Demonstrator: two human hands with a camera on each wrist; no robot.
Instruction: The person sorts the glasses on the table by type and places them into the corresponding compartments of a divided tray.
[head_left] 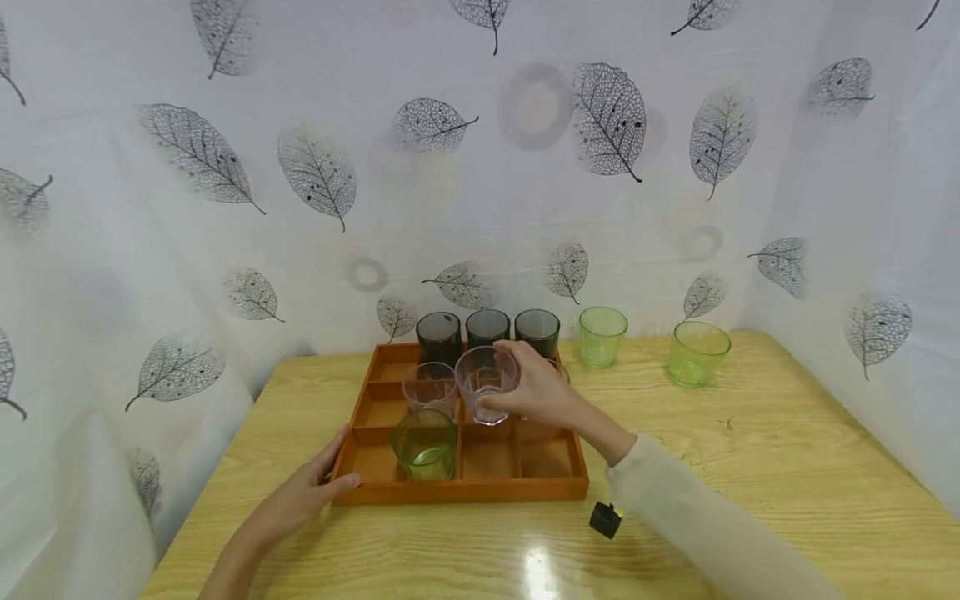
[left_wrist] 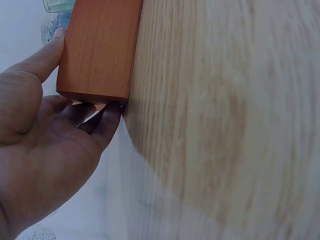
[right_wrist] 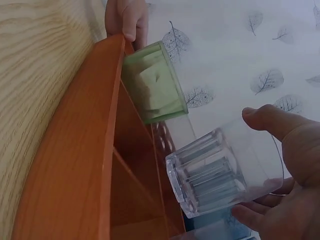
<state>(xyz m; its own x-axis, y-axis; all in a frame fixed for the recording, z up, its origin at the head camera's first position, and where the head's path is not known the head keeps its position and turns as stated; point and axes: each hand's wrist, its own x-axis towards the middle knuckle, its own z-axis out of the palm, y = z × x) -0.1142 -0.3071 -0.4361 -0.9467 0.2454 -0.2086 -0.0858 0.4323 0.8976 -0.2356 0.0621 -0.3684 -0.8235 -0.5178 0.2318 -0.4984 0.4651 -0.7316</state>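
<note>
My right hand (head_left: pixel 536 387) pinches a clear drinking glass (right_wrist: pixel 210 172) by its rim, thumb on one side and fingers on the other. The glass hangs tilted above the middle row of a divided wooden tray (head_left: pixel 465 492). At the tray's front left corner, my left hand (head_left: pixel 296 492) grips the wood, thumb on the front edge and fingers against the side (left_wrist: pixel 95 50). A green glass (head_left: pixel 424 446) stands in the front row, with another clear glass (head_left: pixel 430 387) behind it. A third clear glass (head_left: pixel 561 372) is mostly hidden by my right hand.
Three dark grey glasses (head_left: pixel 488 327) stand in the tray's back row. On the table to the right are two light green glasses, one upright (head_left: pixel 602 337) and one farther right (head_left: pixel 697 354). A small black object (head_left: pixel 605 520) shows beside the right sleeve. A leaf-print curtain (head_left: pixel 450 208) hangs behind.
</note>
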